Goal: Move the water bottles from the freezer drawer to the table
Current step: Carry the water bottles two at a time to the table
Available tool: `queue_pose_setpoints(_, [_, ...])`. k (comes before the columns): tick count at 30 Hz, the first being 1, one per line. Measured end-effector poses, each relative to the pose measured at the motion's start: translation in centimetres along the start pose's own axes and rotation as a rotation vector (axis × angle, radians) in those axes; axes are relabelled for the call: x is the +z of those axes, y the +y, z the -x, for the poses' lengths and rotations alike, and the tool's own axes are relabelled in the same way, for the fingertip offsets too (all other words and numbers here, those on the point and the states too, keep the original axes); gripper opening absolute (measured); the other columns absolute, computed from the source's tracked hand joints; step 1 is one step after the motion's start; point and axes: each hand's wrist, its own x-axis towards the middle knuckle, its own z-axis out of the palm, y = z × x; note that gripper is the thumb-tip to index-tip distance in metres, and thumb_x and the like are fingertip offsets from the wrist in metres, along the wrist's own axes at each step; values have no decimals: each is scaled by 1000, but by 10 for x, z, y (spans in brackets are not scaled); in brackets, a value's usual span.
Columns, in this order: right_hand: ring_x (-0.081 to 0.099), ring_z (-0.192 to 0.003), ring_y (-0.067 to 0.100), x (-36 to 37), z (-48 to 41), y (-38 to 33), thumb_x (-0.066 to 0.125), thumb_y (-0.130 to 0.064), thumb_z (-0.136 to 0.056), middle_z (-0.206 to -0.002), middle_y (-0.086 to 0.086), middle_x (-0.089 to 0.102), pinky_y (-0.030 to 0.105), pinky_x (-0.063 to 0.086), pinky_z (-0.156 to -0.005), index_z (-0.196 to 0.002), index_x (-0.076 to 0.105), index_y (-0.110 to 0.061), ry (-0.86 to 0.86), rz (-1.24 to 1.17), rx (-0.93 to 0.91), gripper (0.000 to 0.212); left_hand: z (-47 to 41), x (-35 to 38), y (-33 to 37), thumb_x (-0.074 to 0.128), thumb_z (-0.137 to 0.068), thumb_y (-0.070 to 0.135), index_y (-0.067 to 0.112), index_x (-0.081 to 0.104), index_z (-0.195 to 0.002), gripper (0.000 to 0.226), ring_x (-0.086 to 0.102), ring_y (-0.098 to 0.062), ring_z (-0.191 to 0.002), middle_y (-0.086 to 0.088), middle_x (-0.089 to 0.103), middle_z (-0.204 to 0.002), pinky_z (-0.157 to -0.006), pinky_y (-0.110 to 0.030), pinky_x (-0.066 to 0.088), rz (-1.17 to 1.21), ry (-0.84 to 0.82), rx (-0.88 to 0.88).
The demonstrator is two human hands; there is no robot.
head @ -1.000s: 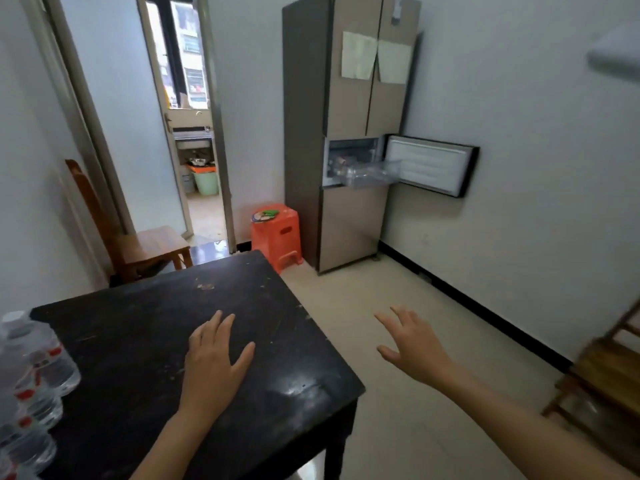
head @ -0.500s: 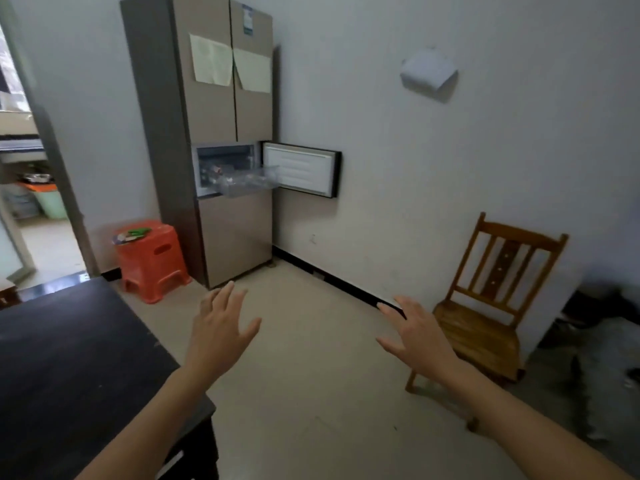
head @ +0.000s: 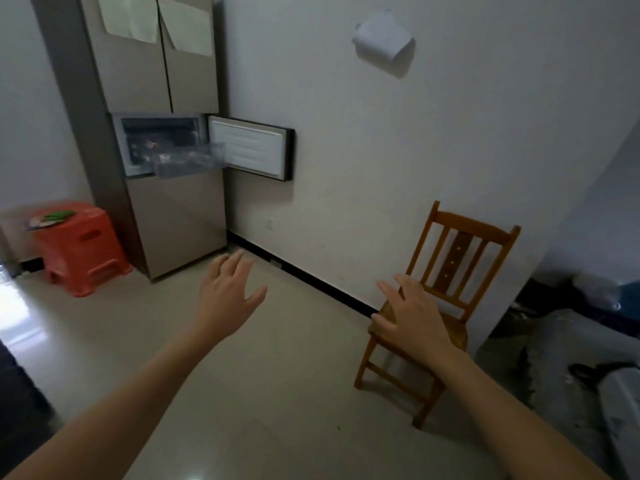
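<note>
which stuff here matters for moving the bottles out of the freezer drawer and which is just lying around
Part of the job: pulled-out freezer drawer with clear bottles in it, open freezer door, dark table edge, left hand, right hand, both empty.

Just lying about: orange stool, wooden chair, white wall box, grey bundles on the floor.

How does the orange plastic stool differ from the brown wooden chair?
The orange plastic stool is low and backless; the brown wooden chair is taller, with a slatted back. The stool stands left of the tall beige refrigerator and carries small items; the chair stands right of it. Both stand upright.
</note>
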Motion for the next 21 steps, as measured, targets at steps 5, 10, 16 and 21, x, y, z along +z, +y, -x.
queue_pose_setpoints(5, [7,-143,25,23,-68,21,41,-45,-94,-155,9,12,39,12,-115,-146,22,-23,62,-18,-39,59,-61,24,-9,53,-80,44,2,53,-124,61,36,-43,-126,-22,48,-135,-103,-50,31,-18,70,-4])
queue_pose_setpoints(10, [44,-124,44,33,-169,43,60,-38,-82,-132,28,47,58,40,-94,-126,54,-8,182,72,-171,54,-139,47,-25,65,-83,23,2,48,-130,54,28,-39,-132,-20,41,-141,-106,-48,25,14,170,-46])
queue_pose_setpoints(16, [62,-102,42,37,-273,79,59,-43,-68,-110,25,63,54,51,-72,-109,66,-11,242,210,-198,52,-237,79,-31,65,-83,20,0,46,-130,54,26,-39,-132,-21,40,-141,-106,-50,25,64,216,-56])
queue_pose_setpoints(21, [62,-101,42,67,-334,116,77,-40,-64,-110,25,63,54,52,-71,-106,67,-11,238,238,-220,53,-289,120,-38,67,-82,20,-1,50,-127,51,30,-42,-130,-22,44,-138,-104,-52,28,55,174,-62])
